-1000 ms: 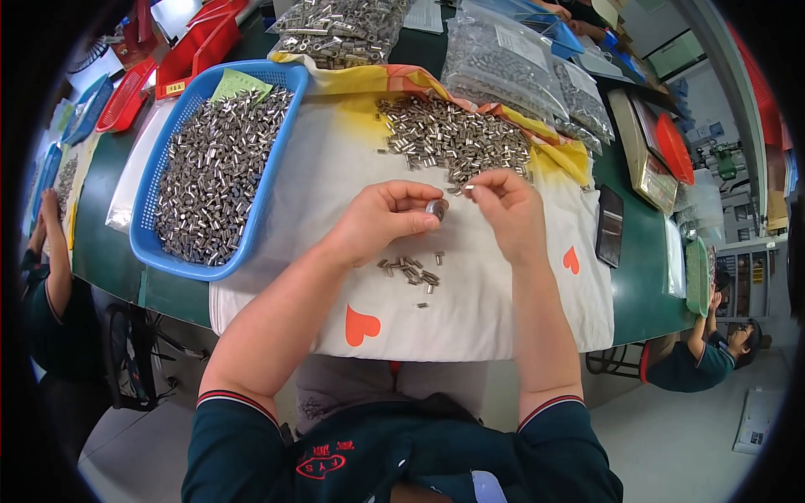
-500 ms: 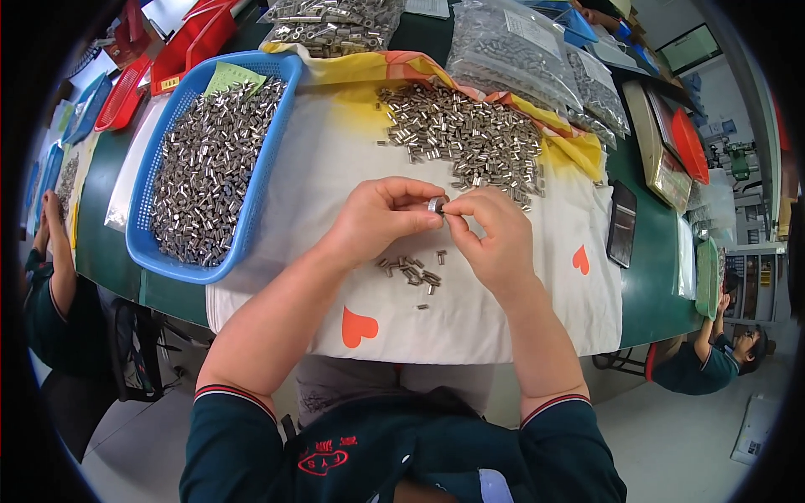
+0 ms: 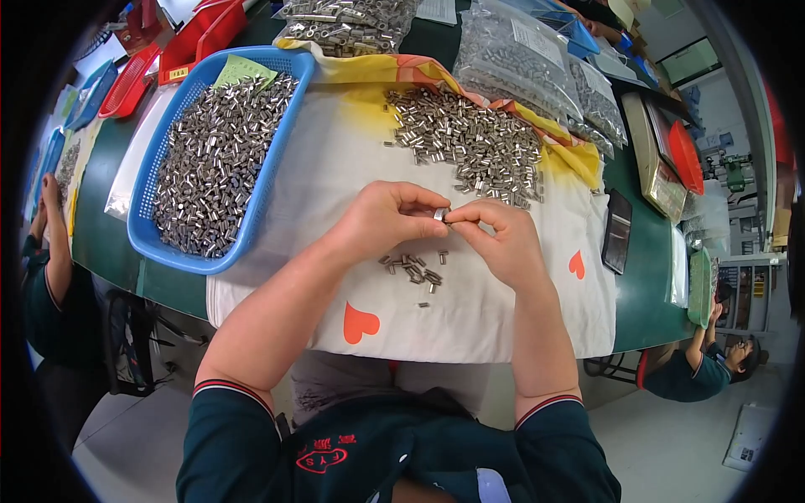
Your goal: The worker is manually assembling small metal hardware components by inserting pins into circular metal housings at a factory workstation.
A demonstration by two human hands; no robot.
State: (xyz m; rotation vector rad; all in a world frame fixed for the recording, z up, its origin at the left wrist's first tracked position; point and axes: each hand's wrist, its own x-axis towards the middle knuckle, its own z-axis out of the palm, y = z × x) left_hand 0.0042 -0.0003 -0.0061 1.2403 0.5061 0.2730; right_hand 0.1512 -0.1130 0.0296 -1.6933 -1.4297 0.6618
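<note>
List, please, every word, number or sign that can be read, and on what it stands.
Shirt: red lettering, partly in an oval; I leave it uncopied.
Red bin: yellow label, too small to read.
Green slip: any writing too small.
Clear bag: white label, too small.
White sheet: too small.

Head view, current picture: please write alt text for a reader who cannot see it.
A person's left hand and right hand meet at a small round metal piece over a white cloth with red hearts. Beyond them lies a large pile of small metal cylinders, nearer a small cluster; a blue basket full of similar cylinders stands left.
</note>
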